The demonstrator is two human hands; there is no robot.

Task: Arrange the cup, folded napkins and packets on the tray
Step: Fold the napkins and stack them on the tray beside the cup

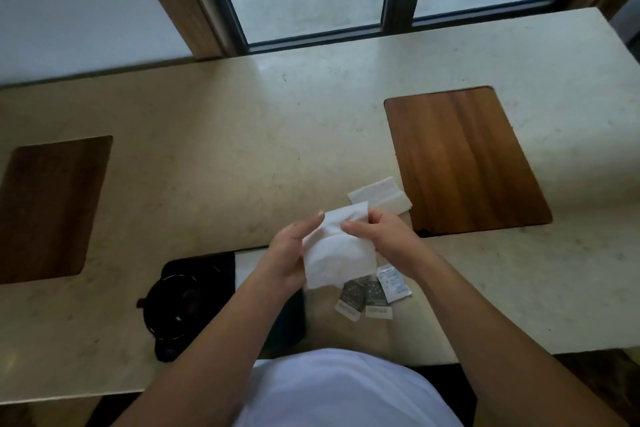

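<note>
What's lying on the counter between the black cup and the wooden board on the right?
In the head view, between the black cup and the brown wooden board lie three small packets and a folded white napkin; both hands hold another white napkin above that stretch.

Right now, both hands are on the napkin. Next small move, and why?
Probably finish the fold: bring the napkin's top edge down and crease it. Left hand and right hand hold it unfolded above the counter, while another folded napkin lies ahead and the black tray holds only the cup.
</note>
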